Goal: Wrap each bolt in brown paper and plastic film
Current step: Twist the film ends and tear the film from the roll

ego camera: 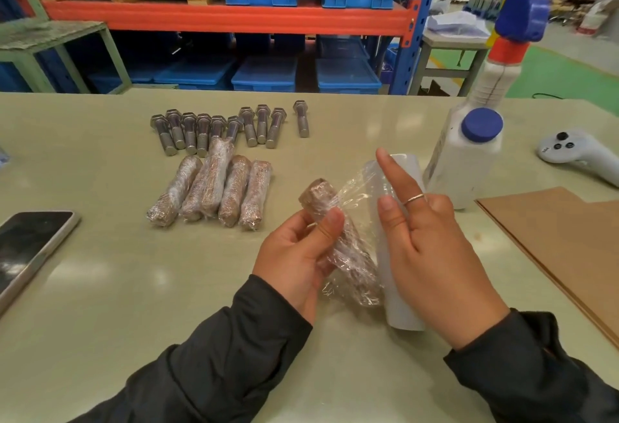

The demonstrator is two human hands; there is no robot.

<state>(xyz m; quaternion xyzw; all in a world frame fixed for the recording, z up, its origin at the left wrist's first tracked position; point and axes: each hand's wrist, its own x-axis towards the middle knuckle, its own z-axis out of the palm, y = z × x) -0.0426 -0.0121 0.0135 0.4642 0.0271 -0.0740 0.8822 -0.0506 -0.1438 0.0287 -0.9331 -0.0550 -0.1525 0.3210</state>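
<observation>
Bolts: ten bare (231, 127) and five wrapped (214, 188) on table (100, 288). Film roll (398, 288) under right hand (432, 255), index straight, grip unclear. Left hand (298, 255) pinching paper-wrapped bolt (338, 238); best keep film (355, 188) taut while rolling.

Ten bare bolts (231, 127) lying on the tabletop (100, 272). Five wrapped bolts (214, 188) lying beside them, a sixth (348, 255) being held. One film roll (398, 255), two bottles (469, 154), one phone (26, 248), one controller (576, 154).
</observation>
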